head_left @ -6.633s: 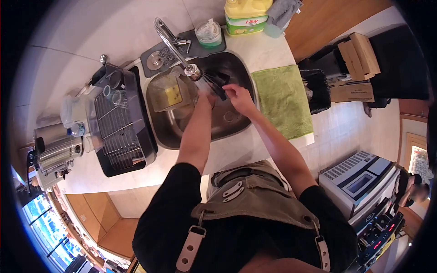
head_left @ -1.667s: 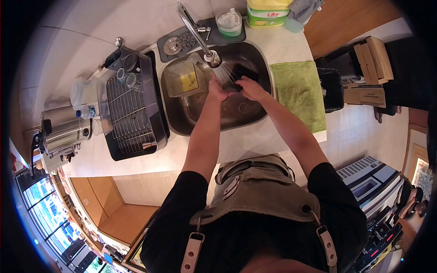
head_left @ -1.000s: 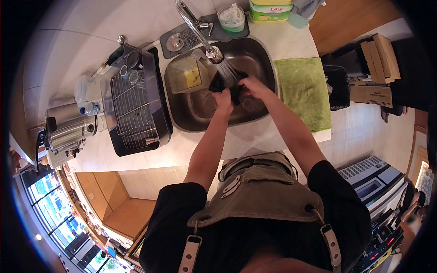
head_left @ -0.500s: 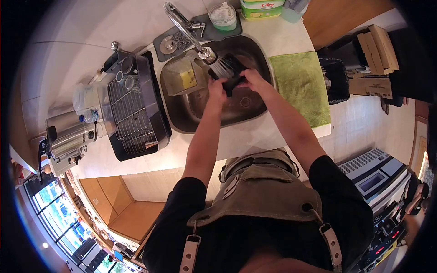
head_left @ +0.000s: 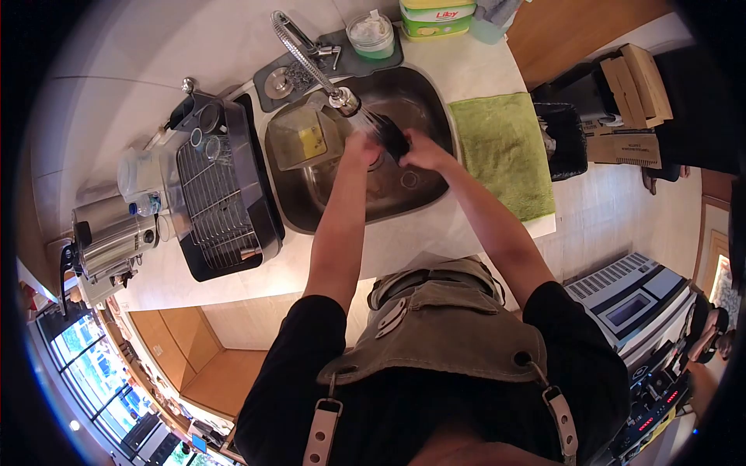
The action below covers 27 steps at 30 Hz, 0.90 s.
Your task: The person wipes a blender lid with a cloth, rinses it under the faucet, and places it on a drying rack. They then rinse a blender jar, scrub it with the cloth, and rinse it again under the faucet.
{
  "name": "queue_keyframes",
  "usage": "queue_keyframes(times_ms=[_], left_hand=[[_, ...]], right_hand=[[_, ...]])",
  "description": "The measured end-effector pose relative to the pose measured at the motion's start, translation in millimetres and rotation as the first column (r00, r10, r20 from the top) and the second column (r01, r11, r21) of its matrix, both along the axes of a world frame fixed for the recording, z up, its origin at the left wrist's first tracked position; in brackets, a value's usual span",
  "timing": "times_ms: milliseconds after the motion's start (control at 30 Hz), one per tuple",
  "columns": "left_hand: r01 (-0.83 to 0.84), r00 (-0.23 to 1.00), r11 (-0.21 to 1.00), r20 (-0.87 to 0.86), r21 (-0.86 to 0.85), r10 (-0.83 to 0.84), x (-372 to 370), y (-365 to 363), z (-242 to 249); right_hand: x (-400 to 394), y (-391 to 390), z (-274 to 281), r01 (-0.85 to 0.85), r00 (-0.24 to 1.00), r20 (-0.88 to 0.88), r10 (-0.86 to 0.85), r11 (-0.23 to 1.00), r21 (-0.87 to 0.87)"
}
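A dark black object (head_left: pixel 388 137), its kind not clear, is tilted over the metal sink (head_left: pixel 373 203) under running water. My right hand (head_left: pixel 422 151) grips its right side with closed fingers. On the other side, my left hand (head_left: pixel 360 149) is in the spray close to the object; its fingers are blurred by water and motion. The spray comes from the faucet head (head_left: pixel 343 101) just above. Left of my hands, a clear plastic tub (head_left: pixel 284 141) in the sink has a yellow sponge (head_left: pixel 312 142) in it.
A black dish rack (head_left: pixel 225 202) with cups stands left of the sink. To the right lies a green towel (head_left: pixel 501 155). Behind are a drain mat (head_left: pixel 330 71), a white-topped tub (head_left: pixel 371 35) and a Liby box (head_left: pixel 437 19).
The black object has turned to a steeper tilt. My left hand has come off its near edge into the spray, while my right hand keeps its grip. The whole view has shifted slightly.
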State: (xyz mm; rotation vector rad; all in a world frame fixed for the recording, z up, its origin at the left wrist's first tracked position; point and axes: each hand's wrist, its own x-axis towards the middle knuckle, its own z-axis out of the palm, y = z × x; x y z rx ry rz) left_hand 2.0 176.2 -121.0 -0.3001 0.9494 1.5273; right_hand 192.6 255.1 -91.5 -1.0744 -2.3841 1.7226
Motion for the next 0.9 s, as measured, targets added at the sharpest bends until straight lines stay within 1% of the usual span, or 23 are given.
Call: queue_keyframes(times_ms=[33,100,133,200,233,267,300,333,400,433,467,533,567,633,667,700,733,767,800,833,867,900], left_hand=[[0.018,0.999,1.000,-0.040,-0.024,-0.019,7,-7,8],[0.076,0.966,0.991,-0.240,-0.108,-0.100,20,-18,19],[0.097,0.931,0.983,-0.334,-0.156,-0.145,26,-25,24],[0.159,0.867,0.978,-0.454,-0.138,-0.205,47,-44,35],[0.191,0.828,0.973,-0.510,-0.132,-0.232,50,-50,40],[0.183,0.895,0.983,-0.414,0.001,-0.166,46,-52,35],[0.158,0.947,0.979,-0.302,0.132,-0.112,37,-56,22],[0.114,0.982,0.959,-0.178,0.260,-0.069,30,-56,15],[-0.087,0.995,0.993,-0.046,0.078,0.091,16,-46,14],[-0.177,0.984,0.984,0.014,-0.025,0.178,13,-42,13],[-0.141,0.990,0.988,-0.033,-0.062,0.139,9,-36,13],[-0.075,0.990,0.988,-0.126,-0.137,0.058,4,-24,21],[-0.016,0.983,0.991,-0.183,-0.133,-0.009,6,-24,25],[0.103,0.943,0.985,-0.300,-0.140,-0.141,19,-28,46],[0.105,0.922,0.984,-0.356,-0.141,-0.149,26,-31,50],[0.109,0.898,0.983,-0.410,-0.146,-0.161,34,-36,53],[0.113,0.869,0.982,-0.463,-0.152,-0.172,40,-40,55],[0.093,0.886,0.989,-0.444,-0.112,-0.133,47,-44,56],[0.071,0.901,0.995,-0.424,-0.070,-0.095,52,-47,56],[0.049,0.914,0.998,-0.402,-0.029,-0.056,54,-49,54],[0.046,0.973,0.994,-0.228,0.099,-0.023,44,-52,33],[0.020,0.999,0.975,-0.042,0.222,-0.011,28,-57,-7]], right_hand=[[-4,6,-1,0.091,0.994,-0.055,-0.097,0.991,-0.098],[-15,16,-4,0.245,0.946,-0.134,-0.296,0.920,-0.306],[-25,20,-10,0.204,0.961,-0.122,-0.249,0.932,-0.301],[-48,26,-13,0.119,0.983,-0.099,-0.153,0.951,-0.285],[-53,24,-10,0.106,0.990,-0.069,-0.124,0.967,-0.230],[-59,22,-8,0.090,0.995,-0.036,-0.097,0.980,-0.175],[-54,13,26,0.097,0.995,0.017,-0.096,0.993,-0.070],[-49,4,48,0.097,0.992,0.071,-0.100,0.995,0.037],[-42,-11,40,0.109,0.993,-0.055,-0.104,0.989,0.097],[-36,-19,39,0.116,0.988,-0.112,-0.102,0.985,0.124],[-29,-27,39,0.114,0.988,-0.101,-0.112,0.993,0.012],[-14,-32,33,0.054,0.988,-0.141,-0.061,0.997,-0.052],[-8,-32,30,0.021,0.986,-0.164,-0.034,0.996,-0.084],[-6,-18,-4,0.076,0.969,-0.218,-0.113,0.982,-0.171],[-8,-11,-15,0.105,0.957,-0.242,-0.158,0.970,-0.217],[-11,-6,-6,0.193,0.952,-0.156,-0.263,0.912,-0.363],[-17,1,18,0.281,0.934,-0.056,-0.352,0.824,-0.492],[-25,6,39,0.366,0.905,0.054,-0.421,0.711,-0.600],[-32,8,50,0.274,0.937,0.027,-0.350,0.683,-0.677],[-38,12,42,0.228,0.962,0.036,-0.269,0.728,-0.646],[-45,16,31,0.178,0.981,0.048,-0.189,0.768,-0.615],[-50,15,17,0.125,0.992,0.065,-0.108,0.803,-0.583]])
